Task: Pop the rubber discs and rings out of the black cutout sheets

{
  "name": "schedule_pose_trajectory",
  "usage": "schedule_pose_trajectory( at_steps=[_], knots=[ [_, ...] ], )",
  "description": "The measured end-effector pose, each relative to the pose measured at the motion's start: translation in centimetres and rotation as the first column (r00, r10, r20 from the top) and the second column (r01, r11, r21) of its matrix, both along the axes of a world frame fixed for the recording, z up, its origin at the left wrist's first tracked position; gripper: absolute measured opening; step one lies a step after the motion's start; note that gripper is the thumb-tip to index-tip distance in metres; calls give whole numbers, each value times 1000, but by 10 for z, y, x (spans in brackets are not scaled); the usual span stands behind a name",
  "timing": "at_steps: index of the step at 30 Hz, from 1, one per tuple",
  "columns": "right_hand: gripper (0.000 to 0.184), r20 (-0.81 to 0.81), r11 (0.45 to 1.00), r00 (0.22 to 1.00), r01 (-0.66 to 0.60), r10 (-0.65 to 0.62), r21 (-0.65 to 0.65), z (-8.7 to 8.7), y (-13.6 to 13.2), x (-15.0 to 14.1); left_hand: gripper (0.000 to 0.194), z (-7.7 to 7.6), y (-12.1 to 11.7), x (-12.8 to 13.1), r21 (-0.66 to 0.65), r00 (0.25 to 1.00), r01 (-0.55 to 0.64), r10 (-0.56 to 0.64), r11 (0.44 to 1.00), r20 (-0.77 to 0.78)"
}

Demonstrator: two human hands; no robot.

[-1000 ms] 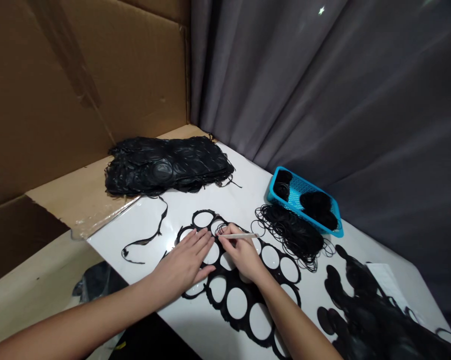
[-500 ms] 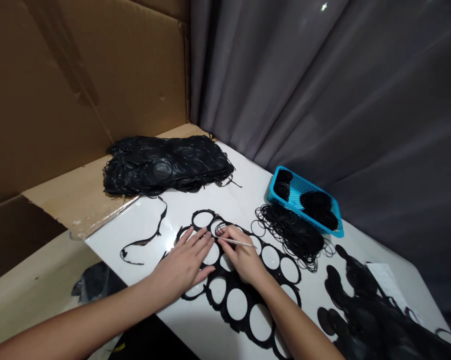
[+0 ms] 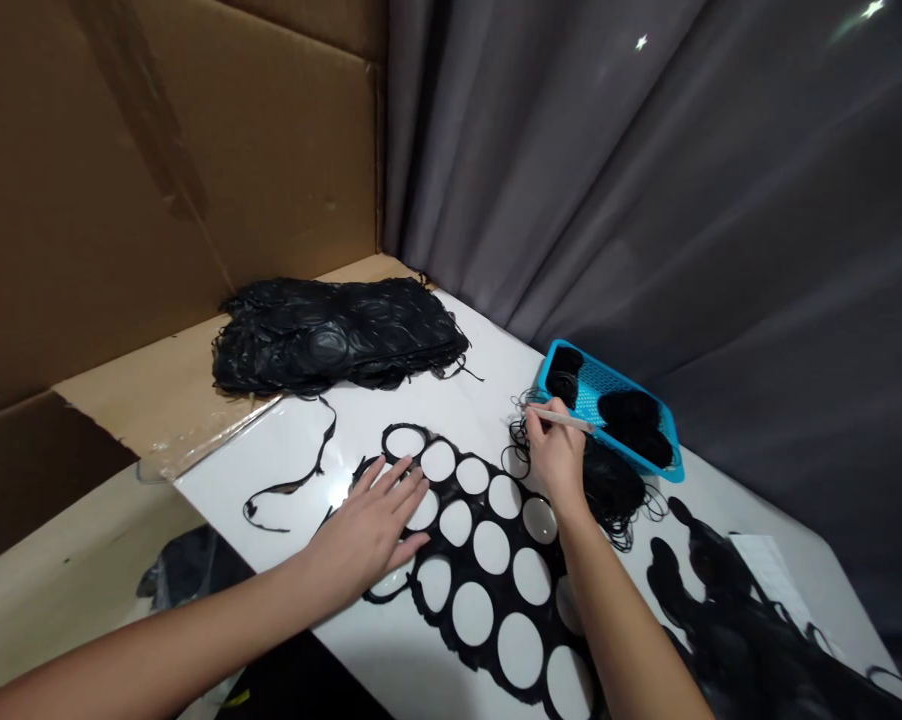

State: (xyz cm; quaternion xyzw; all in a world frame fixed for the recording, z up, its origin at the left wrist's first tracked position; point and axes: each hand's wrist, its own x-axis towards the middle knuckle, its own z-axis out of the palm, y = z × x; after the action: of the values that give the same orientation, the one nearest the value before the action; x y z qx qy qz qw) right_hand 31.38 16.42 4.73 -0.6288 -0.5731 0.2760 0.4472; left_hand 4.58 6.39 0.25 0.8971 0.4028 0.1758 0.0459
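Right grip (image 3: 557, 460) pinches a slim white pick (image 3: 563, 419) just above a tangle of loose black rings (image 3: 612, 487). Left grip (image 3: 368, 530) lies open and flat on a black punched sheet (image 3: 458, 565), centred on the white surface (image 3: 428, 400). Every visible sheet hole is bare; more black rings fill a blue basket (image 3: 545, 378) at far right. Right hand hides part of the tangle.

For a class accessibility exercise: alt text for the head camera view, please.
The right hand holds a pale stick above tangled black rings; the left hand presses a black sheet punched with round holes onto a white surface.
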Motion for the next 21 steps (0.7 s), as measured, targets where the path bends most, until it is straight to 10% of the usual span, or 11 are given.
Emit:
schedule_pose_trajectory(
  at_steps=[6,13,21],
  knots=[
    [38,-455,937,880,-263,136,-229,-6,-2,-43,50,11,2,-7,-10,1000,7,-7,1000,-8],
    [39,-686,847,692,-487,225,-214,-10,-12,-87,48,15,6,-31,59,995,-96,97,994,-17],
    [19,-174,810,824,-564,539,-161,-21,-31,-105,49,7,6,-36,84,995,-93,95,992,-16]
  ],
)
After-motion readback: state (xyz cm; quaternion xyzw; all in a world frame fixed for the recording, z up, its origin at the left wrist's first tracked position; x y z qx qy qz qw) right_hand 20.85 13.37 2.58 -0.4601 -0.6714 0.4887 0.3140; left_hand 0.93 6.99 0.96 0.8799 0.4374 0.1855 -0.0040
